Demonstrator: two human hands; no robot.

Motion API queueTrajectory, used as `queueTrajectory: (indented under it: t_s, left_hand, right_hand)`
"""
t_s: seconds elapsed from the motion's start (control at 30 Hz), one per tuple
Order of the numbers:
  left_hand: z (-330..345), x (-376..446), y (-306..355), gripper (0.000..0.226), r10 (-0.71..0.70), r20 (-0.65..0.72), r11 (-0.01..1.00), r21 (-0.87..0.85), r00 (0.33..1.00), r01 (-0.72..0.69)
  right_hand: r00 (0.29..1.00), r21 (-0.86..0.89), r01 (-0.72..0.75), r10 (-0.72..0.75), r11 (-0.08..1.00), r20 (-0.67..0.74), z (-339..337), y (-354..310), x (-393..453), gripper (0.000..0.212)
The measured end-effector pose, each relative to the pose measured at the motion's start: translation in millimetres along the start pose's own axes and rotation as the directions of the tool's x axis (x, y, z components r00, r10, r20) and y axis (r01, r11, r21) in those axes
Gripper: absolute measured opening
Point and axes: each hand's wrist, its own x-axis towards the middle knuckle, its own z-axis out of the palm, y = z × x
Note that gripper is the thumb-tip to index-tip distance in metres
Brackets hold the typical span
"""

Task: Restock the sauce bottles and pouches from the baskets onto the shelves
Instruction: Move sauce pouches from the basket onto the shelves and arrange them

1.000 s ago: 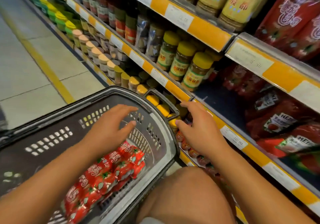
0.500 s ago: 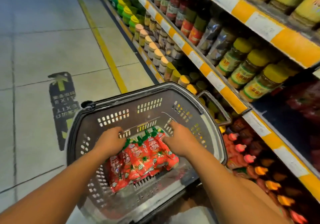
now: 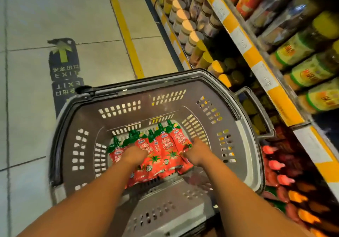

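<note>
Reaching down into the grey basket point(image 3: 244, 137) with both hands. Left hand point(image 3: 134, 155) laid on the red pouches point(image 3: 165, 152) at the left part of the pile, fingers bent down into them and hidden, so impossible to tell whether gripping or only pressing. Right hand point(image 3: 197, 151) at the right edge of the same pile, thumb side up, fingers tucked under or against the outer pouch; also impossible to tell for sure if closed on it.

Seems an early or middle point of the restocking: about 6 or more pouches lying flat on the basket floor, green spouts pointing away, none lifted yet. Nothing in the hands above the basket rim. Probably gathering a bundle now, then moving it to the shelves point(image 3: 256, 57) at the right, just beside the basket. Already quite full there, with jars point(image 3: 302, 49) with yellow lids on the upper level and bottles with pink and orange caps point(image 3: 278, 165) on the lowest level.

On the pouches: white Chinese characters on red, a tomato picture, a small blue logo near the spout, too small to read. On the floor sticker point(image 3: 64, 68): "EXIT" 2 times, once upside down, with "安全出口" and a green arrow. Price tags on the yellow shelf strip blurred, not readable. Jar labels red on yellow-green, not legible.
</note>
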Motion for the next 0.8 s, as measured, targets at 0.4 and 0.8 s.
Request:
queueTrajectory:
  t_s: [0.4, 0.8]
  left_hand:
    - [28, 36, -15, 0.038, -0.252, 0.042, 0.959, -0.122, 0.967, 0.255]
    - [34, 39, 9, 0.040, -0.166, 0.028, 0.964, -0.208, 0.986, 0.169]
  right_hand:
    - [0.998, -0.046, -0.046, 0.048, 0.998, 0.051, 21, 22, 69, 0.022]
    - [0.989, -0.097, -0.145, 0.147, 0.985, 0.014, 22, 36, 93, 0.064]
